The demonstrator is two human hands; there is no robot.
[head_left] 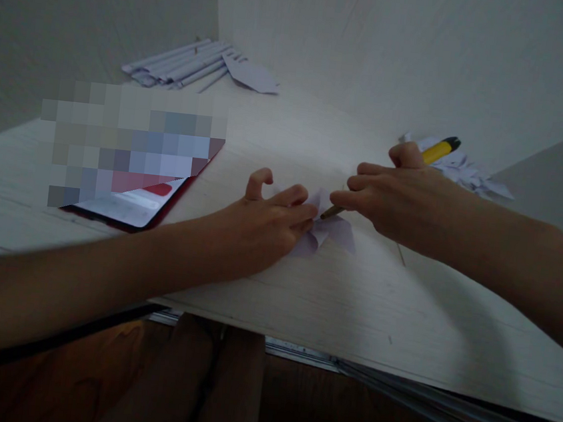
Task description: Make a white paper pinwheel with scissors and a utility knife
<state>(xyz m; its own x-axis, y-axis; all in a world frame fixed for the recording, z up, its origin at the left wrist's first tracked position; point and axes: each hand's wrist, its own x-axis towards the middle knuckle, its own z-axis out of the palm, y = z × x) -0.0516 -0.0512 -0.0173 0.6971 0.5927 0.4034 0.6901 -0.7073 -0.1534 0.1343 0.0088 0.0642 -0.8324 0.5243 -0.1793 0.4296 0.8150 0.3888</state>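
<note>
Though palm-down, left hand [272, 227] crooked-fingered

Folded paper [340, 232] in the left hand [264, 233]: thin, matt, smooth between creases. Pen [437, 151] in the right hand [394, 189]: barrel looks like smooth plastic. Tabletop [262, 303] beneath the grip: matt, wood-grained. Phone [133, 209] left of the grip: glossy screen. Paper rolls [181, 65] beyond the grip, paper scraps [461, 173] behind the pen: matt. Rail [297, 353] nearer the body than the grip: looks metal, dull sheen. Floor [79, 364] below: wood, faintly glossy.
</note>
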